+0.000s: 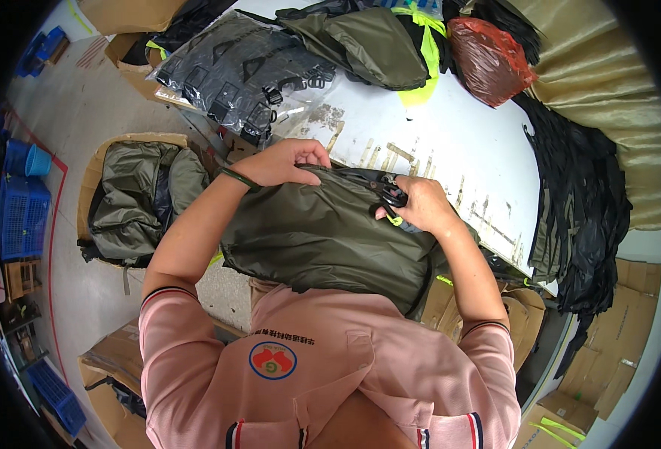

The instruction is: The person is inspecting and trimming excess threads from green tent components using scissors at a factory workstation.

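A dark olive-green fabric bag (330,232) lies across my lap and against the table edge. At its far top edge, my left hand (285,162) straddles the fabric, fingers curled over the far side and thumb on the near side. My right hand (426,204) is closed at the right end of that edge, around a black looped piece (392,196) with a small lime-green strip by it. I cannot make out whether the black piece is a buckle or a tool. The fingertips of my right hand are partly hidden.
The white table (465,153) has brown tape marks. On it lie clear-wrapped black strap parts (233,71), olive bags (368,45), a red plastic bag (488,60) and a heap of black straps (577,187). At left stand a carton of olive bags (139,198) and blue crates (23,217).
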`<state>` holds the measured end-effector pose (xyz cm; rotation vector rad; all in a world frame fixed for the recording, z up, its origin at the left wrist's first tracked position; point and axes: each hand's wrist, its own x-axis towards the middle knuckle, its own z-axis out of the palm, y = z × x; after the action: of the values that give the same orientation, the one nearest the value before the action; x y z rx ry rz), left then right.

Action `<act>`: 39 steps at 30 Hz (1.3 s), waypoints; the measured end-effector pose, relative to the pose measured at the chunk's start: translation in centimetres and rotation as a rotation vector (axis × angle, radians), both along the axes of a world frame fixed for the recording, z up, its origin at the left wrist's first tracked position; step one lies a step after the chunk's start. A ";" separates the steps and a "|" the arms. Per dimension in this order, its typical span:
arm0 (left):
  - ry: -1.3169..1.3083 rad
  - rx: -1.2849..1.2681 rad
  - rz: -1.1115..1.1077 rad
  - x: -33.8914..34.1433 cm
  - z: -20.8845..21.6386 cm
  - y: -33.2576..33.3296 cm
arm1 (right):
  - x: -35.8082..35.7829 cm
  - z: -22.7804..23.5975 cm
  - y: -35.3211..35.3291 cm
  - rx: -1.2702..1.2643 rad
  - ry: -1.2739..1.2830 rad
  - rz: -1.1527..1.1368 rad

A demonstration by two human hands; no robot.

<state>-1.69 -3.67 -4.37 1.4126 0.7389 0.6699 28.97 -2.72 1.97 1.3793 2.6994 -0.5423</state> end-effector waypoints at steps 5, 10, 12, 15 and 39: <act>0.000 -0.020 -0.024 0.2 0.4 -0.3 | -0.6 0.3 -0.4 0.037 0.052 0.040; 0.043 0.030 0.015 0.1 1.2 -0.8 | -0.7 -0.2 -0.3 -0.026 0.051 0.014; 0.051 0.045 0.004 0.0 1.4 -1.0 | -0.7 -0.3 -0.4 -0.035 0.024 -0.027; 0.069 0.067 -0.001 0.1 1.4 -1.1 | -0.7 -0.1 -0.6 -0.052 0.018 -0.017; 0.270 0.337 0.170 -2.4 1.7 -2.7 | 1.3 -0.8 -1.2 -0.156 0.270 -0.034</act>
<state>-4.08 -6.41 -2.64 1.7858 1.0006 0.7692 30.25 -3.88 1.21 1.4043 2.7628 -0.9864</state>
